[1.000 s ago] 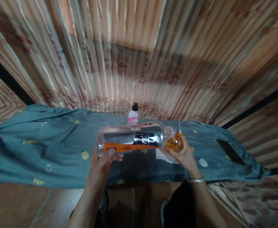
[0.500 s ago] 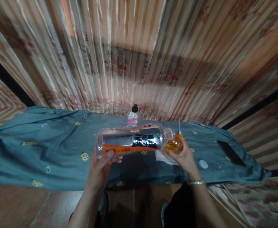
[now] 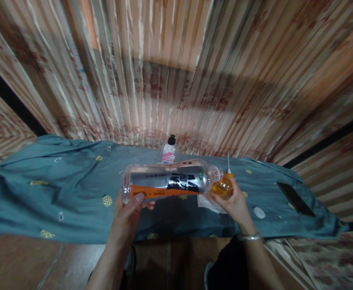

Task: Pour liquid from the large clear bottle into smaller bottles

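Note:
My left hand [image 3: 131, 207] is closed round the base of a clear plastic bottle [image 3: 164, 181] with a silver, black and orange label. The bottle lies nearly level in the air, its uncapped mouth pointing right. At that mouth is a small clear container of amber liquid [image 3: 221, 188], gripped by my right hand [image 3: 235, 203]. Whether the two rims touch, I cannot tell. An orange-collared pump top with a pale tube [image 3: 229, 165] shows just behind the container. Under my right hand a white tissue [image 3: 211, 204] is partly hidden.
A clear bottle with a black cap and pink label [image 3: 168, 151] stands at the back of the teal cloth [image 3: 82, 181]. On the right lie a round white cap [image 3: 259, 212] and a dark phone [image 3: 295, 199]. A patterned curtain [image 3: 164, 80] hangs behind.
The view has shifted slightly. Both hands keep their holds, and the labelled bottle stays nearly level at the small container, with little visible movement.

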Motion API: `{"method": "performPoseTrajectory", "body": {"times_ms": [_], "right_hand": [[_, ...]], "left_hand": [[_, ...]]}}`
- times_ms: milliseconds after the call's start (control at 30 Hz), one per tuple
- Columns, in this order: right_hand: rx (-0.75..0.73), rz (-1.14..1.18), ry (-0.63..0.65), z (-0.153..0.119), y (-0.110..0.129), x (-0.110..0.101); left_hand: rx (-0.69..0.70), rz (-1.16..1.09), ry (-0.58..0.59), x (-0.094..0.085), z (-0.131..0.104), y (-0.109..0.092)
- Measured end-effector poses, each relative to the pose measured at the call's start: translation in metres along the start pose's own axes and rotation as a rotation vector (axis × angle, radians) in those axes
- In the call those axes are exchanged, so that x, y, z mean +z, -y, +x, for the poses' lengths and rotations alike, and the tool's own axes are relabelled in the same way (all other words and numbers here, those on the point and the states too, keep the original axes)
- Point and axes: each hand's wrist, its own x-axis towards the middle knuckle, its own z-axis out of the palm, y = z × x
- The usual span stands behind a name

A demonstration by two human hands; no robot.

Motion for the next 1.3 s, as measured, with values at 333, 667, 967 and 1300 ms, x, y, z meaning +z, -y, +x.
{"method": "performPoseTrajectory", "body": {"times_ms": [333,667,967,1300], "right_hand": [[-0.019,-0.009,0.014,-0.001,0.001,0.000],[-0.035,0.006,0.003,-0.004,0.002,0.000],[-0.012,0.006,-0.009,-0.005,0.001,-0.001],[0.027,0.053,-0.021,-0.006,0.001,-0.001]], "left_hand": [[-0.005,0.012,-0.033,0.002,0.003,-0.003],[-0.019,0.050,0.009,-0.006,0.004,0.001],[-0.019,-0.020,-0.031,0.006,-0.003,-0.001],[-0.023,-0.046,-0.049,0.010,-0.002,0.001]]}}
